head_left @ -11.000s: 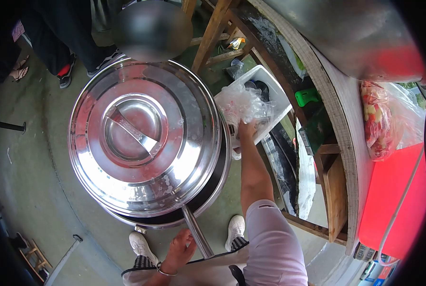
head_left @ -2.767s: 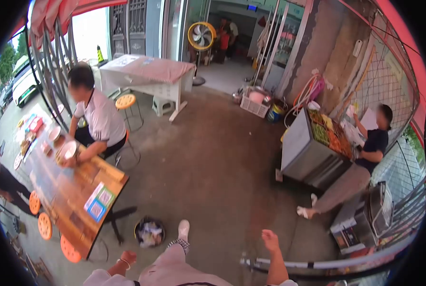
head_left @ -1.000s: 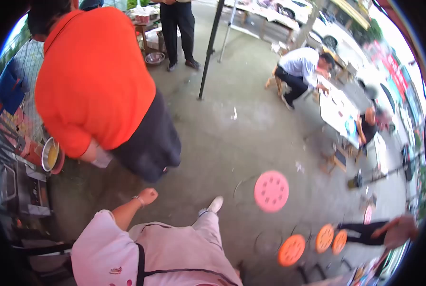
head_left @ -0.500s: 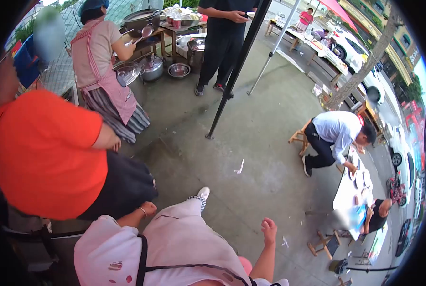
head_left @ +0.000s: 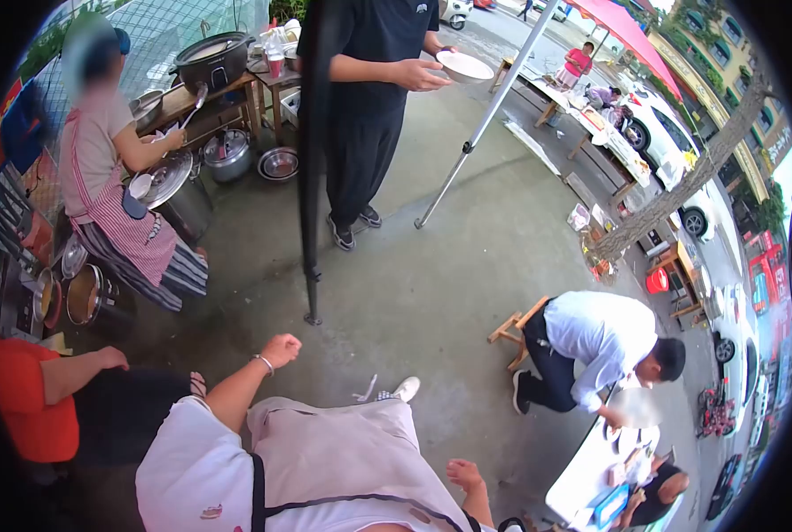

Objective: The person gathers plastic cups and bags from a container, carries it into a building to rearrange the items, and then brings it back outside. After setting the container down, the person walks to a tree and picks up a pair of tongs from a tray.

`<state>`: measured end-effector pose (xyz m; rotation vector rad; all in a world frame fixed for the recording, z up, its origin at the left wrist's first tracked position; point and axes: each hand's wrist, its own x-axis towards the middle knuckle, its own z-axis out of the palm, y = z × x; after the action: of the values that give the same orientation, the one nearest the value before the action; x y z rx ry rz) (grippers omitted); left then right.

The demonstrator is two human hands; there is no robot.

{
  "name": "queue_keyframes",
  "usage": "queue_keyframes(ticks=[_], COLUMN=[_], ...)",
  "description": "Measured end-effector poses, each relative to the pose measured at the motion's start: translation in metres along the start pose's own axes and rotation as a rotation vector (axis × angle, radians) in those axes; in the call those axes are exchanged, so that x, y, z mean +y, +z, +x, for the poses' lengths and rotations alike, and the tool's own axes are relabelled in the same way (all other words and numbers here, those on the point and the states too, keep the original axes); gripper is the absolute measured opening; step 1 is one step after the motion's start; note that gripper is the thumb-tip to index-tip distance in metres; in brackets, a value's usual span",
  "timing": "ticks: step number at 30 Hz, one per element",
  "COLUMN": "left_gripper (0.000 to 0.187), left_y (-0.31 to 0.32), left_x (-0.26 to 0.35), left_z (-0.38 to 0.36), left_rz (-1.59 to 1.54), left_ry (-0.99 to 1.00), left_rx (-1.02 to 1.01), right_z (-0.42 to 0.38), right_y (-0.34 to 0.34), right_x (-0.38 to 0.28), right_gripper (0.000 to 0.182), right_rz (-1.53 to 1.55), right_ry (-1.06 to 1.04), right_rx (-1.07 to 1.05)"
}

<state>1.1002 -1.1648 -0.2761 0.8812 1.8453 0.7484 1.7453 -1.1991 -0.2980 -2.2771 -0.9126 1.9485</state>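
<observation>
My left hand, a bracelet at its wrist, swings in front of me with the fingers curled in and holds nothing. My right hand hangs low by my hip, fingers loosely apart and empty. Both hands are over bare concrete floor; my foot in a white shoe is stepping forward. Nearest my left hand is a black tent pole, and a person in an orange top is at my left.
A person in black holds a white bowl ahead. At the left a person in a striped apron stands among metal pots. At the right someone in a white shirt sits on a wooden stool at a white table. A slanted silver pole crosses ahead.
The view has swung on as I walk: the person in orange has slid to the lower left, the black pole now stands straight ahead, and the seated person is closer. My hands have swung, both empty.
</observation>
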Motion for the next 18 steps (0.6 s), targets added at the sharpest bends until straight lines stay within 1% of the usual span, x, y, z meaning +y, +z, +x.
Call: queue_keyframes(ticks=[1,2,3,4,5,6,7,8,9,10,13,14,16,17,18], left_gripper=[0.016,0.015,0.015,0.015,0.017,0.019,0.023,0.024,0.023,0.023,0.021,0.021,0.021,0.021,0.02], left_y=[0.009,0.021,0.037,0.05,0.063,0.074,0.085,0.101,0.117,0.131,0.19,0.203,0.233,0.249,0.264], left_x=[0.011,0.007,0.002,0.015,0.029,0.026,0.041,0.06,0.072,0.088,0.165,0.178,0.154,0.166,0.182], left_z=[0.017,0.031,0.041,0.04,0.036,0.042,0.048,0.05,0.062,0.079,0.145,0.178,0.27,0.316,0.361], left_rz=[0.013,0.008,0.004,-0.028,-0.052,-0.023,0.13,0.133,0.197,0.261,0.121,0.169,0.35,0.442,0.532], left_ry=[-0.003,-0.083,-0.159,-0.26,-0.361,-0.435,-0.524,-0.574,-0.584,-0.597,-0.72,-0.67,-0.344,-0.283,-0.217], left_rx=[0.074,0.121,0.169,0.173,0.171,0.104,0.016,-0.007,-0.041,-0.069,0.086,0.011,-0.122,-0.177,-0.226], right_z=[0.034,0.064,0.099,0.132,0.166,0.161,0.179,0.164,0.2,0.2,0.203,0.21,0.261,0.287,0.315], right_y=[-0.037,-0.069,-0.101,-0.128,-0.155,-0.172,-0.188,-0.197,-0.209,-0.214,-0.221,-0.22,-0.225,-0.231,-0.242], right_x=[-0.037,-0.074,-0.111,-0.159,-0.21,-0.284,-0.341,-0.414,-0.46,-0.525,-0.697,-0.743,-0.822,-0.856,-0.883], right_gripper=[0.024,0.022,0.02,0.019,0.022,0.026,0.027,0.027,0.031,0.034,0.034,0.033,0.034,0.034,0.036], right_rz=[-0.075,-0.14,-0.158,-0.167,-0.257,-0.406,-0.363,-0.407,-0.396,-0.397,-0.402,-0.401,-0.358,-0.339,-0.304], right_ry=[-0.078,-0.15,-0.308,-0.474,-0.647,-0.813,-0.846,-0.853,-0.985,-0.948,-1.014,-1.027,-1.107,-1.143,-1.087], right_rx=[0.028,0.055,0.076,0.098,0.104,0.124,0.086,0.03,-0.007,-0.085,-0.212,-0.247,-0.331,-0.371,-0.45])
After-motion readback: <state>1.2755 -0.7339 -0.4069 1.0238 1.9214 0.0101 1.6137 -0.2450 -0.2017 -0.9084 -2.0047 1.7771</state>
